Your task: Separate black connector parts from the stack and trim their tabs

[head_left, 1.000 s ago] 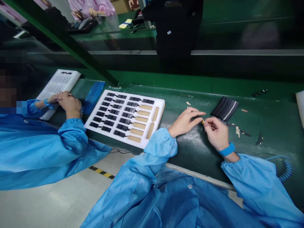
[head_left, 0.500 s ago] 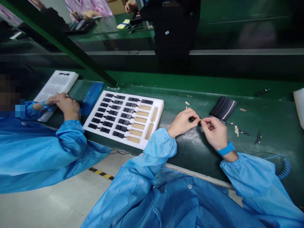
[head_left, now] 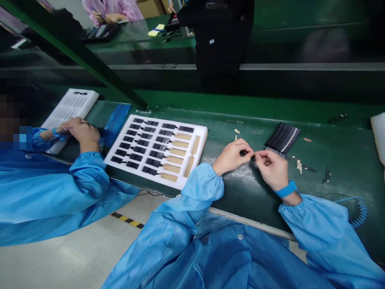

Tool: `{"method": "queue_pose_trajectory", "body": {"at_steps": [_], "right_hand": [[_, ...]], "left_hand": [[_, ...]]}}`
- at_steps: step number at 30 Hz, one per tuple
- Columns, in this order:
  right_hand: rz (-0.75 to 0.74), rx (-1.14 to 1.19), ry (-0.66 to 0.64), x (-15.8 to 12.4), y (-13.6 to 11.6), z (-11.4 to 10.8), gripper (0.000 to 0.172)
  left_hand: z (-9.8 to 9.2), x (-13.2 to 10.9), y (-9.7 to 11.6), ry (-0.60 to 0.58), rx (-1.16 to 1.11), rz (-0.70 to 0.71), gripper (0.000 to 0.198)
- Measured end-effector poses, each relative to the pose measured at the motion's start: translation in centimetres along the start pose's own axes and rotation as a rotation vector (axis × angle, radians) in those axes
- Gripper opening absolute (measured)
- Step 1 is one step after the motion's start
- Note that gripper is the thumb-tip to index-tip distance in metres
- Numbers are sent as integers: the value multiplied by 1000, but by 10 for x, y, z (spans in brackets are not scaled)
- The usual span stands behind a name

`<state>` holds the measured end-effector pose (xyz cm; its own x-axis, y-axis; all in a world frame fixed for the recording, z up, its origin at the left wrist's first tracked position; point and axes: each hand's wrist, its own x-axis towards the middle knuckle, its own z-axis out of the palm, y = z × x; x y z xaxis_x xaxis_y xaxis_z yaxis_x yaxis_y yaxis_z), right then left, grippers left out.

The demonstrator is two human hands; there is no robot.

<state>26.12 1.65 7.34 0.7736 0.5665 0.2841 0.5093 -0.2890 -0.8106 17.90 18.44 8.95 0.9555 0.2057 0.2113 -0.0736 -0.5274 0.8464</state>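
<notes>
My left hand (head_left: 231, 155) and my right hand (head_left: 272, 167) meet over the dark green bench, fingertips pinched together on one small dark part with a gold tip (head_left: 253, 154). Both hands are closed on it. A blue wrist strap (head_left: 286, 189) circles my right wrist. Just beyond my right hand lies a stack of black ribbed parts (head_left: 283, 137). To the left of my left hand sits a white foam tray (head_left: 200, 141) with rows of small black parts and several vacant tan slots on its right side.
A co-worker in a blue coat works at the left, hands (head_left: 78, 131) on another white tray (head_left: 70, 107). A blue sheet (head_left: 116, 122) lies between the trays. Small scraps (head_left: 300, 165) litter the bench to the right. A coiled blue cord (head_left: 359, 210) hangs at the right.
My left hand's fingers, stretched out a second ago, have curled into a pinch against my right hand's fingertips. The hands have stayed nearly still since half a second ago.
</notes>
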Motion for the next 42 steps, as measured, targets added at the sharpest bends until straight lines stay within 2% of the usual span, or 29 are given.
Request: {"method": "queue_pose_trajectory", "body": {"at_steps": [4,6,8,10,12,16,21,24,26,27,29,31,33,34,38,42], "right_hand": [[49,34,1,1,1,0,19],[92,63,26,2,2,0,19],[86,52,41,2,3,1,19],[-3,-16,6,2,3,2,19],[-113,-97,-52,1,3,4,21],[-174,-173,-88,0,2,8,19],[-169,-74,-67,0,-2,4,22],[-94,23,31,2,-5,-5,24],[11,120,109,6,-4,-14,24],[82,191,109,9,-2,-18,24],[229,376,-9,13,1,-26,25],[319,553,-229,16,1,-30,30],[321,656,-392,16,-2,-31,34],[305,680,-426,15,-4,-30,34],[236,716,-381,11,-8,-29,20],[278,730,-288,18,0,-37,21]], "left_hand": [[-3,1,2,3,-33,-15,8],[-9,2,2,55,-47,-44,8],[-16,4,2,214,-54,-100,10],[-22,5,1,410,-49,-150,11],[-23,6,0,505,-37,-162,11],[-14,5,0,414,-29,-118,12],[-6,-1,3,342,64,-8,9],[-9,-4,2,325,196,63,20],[-13,-3,0,306,220,134,34],[-14,-3,-1,295,196,167,42],[-14,-1,-4,265,92,201,54],[-13,0,-6,207,-30,194,63],[-9,1,-7,137,-126,159,67],[-8,1,-7,105,-158,138,67],[-3,1,-9,42,-210,74,67],[2,0,-8,79,-164,64,58]]}}
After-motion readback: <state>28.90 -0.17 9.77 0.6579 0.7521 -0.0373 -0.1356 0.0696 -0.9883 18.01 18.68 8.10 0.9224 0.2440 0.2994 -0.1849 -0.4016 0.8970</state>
